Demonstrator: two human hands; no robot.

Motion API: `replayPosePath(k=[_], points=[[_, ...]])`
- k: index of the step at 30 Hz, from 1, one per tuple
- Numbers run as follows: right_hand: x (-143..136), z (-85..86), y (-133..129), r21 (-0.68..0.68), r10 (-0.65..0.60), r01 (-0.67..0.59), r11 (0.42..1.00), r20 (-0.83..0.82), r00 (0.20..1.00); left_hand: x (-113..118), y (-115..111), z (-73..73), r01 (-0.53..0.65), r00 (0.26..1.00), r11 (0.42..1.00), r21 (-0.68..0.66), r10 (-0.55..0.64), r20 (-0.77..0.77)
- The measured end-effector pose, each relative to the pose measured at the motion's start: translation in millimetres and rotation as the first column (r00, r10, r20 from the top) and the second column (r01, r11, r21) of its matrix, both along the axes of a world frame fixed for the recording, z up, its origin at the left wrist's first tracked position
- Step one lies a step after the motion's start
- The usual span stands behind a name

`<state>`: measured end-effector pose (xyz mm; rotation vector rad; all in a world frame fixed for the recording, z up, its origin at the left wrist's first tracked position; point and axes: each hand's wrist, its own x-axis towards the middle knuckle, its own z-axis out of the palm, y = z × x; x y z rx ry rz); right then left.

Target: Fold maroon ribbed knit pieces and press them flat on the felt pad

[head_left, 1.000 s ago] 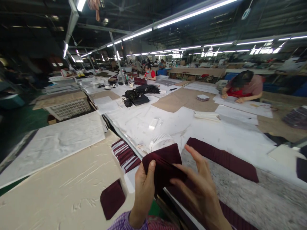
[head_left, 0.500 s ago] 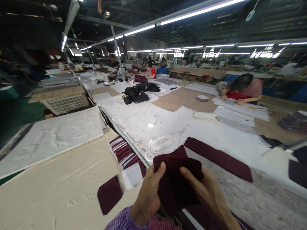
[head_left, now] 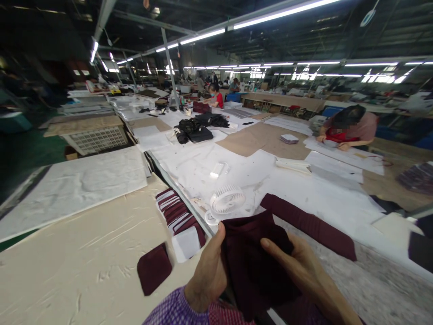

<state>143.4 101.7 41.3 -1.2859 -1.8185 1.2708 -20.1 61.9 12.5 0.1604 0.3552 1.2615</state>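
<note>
Holding, both hands: one maroon cloth [head_left: 255, 271], creased, on the near side of the white fan [head_left: 227, 199], its upper edge close to the fan's base.

Left hand [head_left: 211, 266]: partly closed, thumb upright at the cloth's left edge, fingers mostly hidden. Right hand [head_left: 306, 266]: partly closed, thumb laid flat over the cloth, other fingers behind it.

Left of the fan: a row of maroon and white pieces [head_left: 174, 212], a white piece [head_left: 186, 243] at its near end. Nearer the person and further left than the fan: a single maroon patch [head_left: 154, 269], lying flat on a cream sheet [head_left: 84, 253]. Right of the fan and nearer: a long maroon stack [head_left: 307, 225].

Hazards, by judgement: layers, if more than one is held, could slide out of line, the left thumb bearing only at the edge. Dark folds hide any layer edges, so a crease could be pressed in unnoticed. A forward swing could snag cloth on the fan. Were the fan running, which cannot be told, its draught could lift loose pieces. The purple checked sleeve [head_left: 176, 307], swung leftward, could drag the single patch askew.
</note>
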Motion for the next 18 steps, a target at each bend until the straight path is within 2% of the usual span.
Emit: replayPosePath(k=[2, 7, 10, 14, 16, 18], points=[[0, 2.4, 0, -0.007, 0.028, -0.028, 1.000, 0.005, 1.000, 0, 1, 1.9, 0.036, 0.999, 0.999, 0.019, -0.037, 0.036], [2, 8.6, 0, -0.055, 0.042, -0.044, 0.998, -0.029, 0.999, -1, 3, -0.4, 0.012, 0.999, 1.000, -0.008, -0.012, 0.049], [7, 17.0, -4, -0.144, 0.063, -0.070, 0.987, -0.054, 0.997, -4, 3, -1.4, 0.041, 0.998, 0.999, -0.008, -0.041, 0.057], [11, 29.8, -13, -0.224, 0.085, -0.114, 0.968, -0.135, 0.987, -8, 0, 5.9, 0.059, 0.997, 0.998, -0.008, -0.058, 0.056], [9, 30.0, -13, -0.145, 0.117, -0.130, 0.981, -0.090, 0.989, -7, -2, 10.5, 0.047, 0.999, 0.999, -0.018, -0.047, 0.012], [5, 24.7, -9, 0.043, 0.088, -0.088, 0.995, 0.015, 0.996, -5, -3, 12.5, 0.011, 0.999, 1.000, -0.019, -0.012, -0.043]])
